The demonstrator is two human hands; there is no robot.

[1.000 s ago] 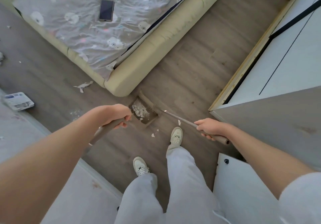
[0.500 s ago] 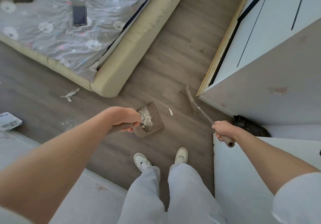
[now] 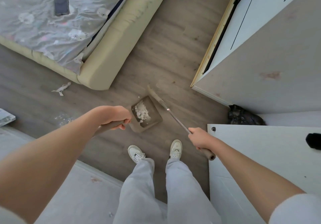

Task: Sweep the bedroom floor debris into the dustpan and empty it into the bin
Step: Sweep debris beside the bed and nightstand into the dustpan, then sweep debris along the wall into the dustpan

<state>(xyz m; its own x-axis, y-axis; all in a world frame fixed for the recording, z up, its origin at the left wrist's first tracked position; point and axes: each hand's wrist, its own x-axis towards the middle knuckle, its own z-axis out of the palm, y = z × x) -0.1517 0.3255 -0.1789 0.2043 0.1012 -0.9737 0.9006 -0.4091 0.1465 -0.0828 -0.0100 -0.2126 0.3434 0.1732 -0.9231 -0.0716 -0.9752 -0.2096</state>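
My left hand (image 3: 116,117) grips the long handle of a taupe dustpan (image 3: 152,121), which sits low over the wooden floor in front of my feet. White debris (image 3: 142,111) fills the pan's left side. My right hand (image 3: 199,139) grips the broom (image 3: 171,113) by its handle; the broom head (image 3: 153,93) lies just beyond the pan's right edge. A black bin bag (image 3: 243,116) shows between the white cupboard and a white panel on the right. A torn white scrap (image 3: 61,89) and fine white crumbs (image 3: 63,118) lie on the floor to the left.
A bed (image 3: 111,50) with a beige frame and grey patterned sheet fills the upper left, a phone (image 3: 61,4) on it. A white cupboard (image 3: 271,53) stands at right, a white panel (image 3: 260,154) by my right arm. A pale board (image 3: 78,189) lies at lower left.
The view has swung toward the cupboard and bin bag. The dustpan has been carried right with the debris in it, and the broom head has come back beside the pan.
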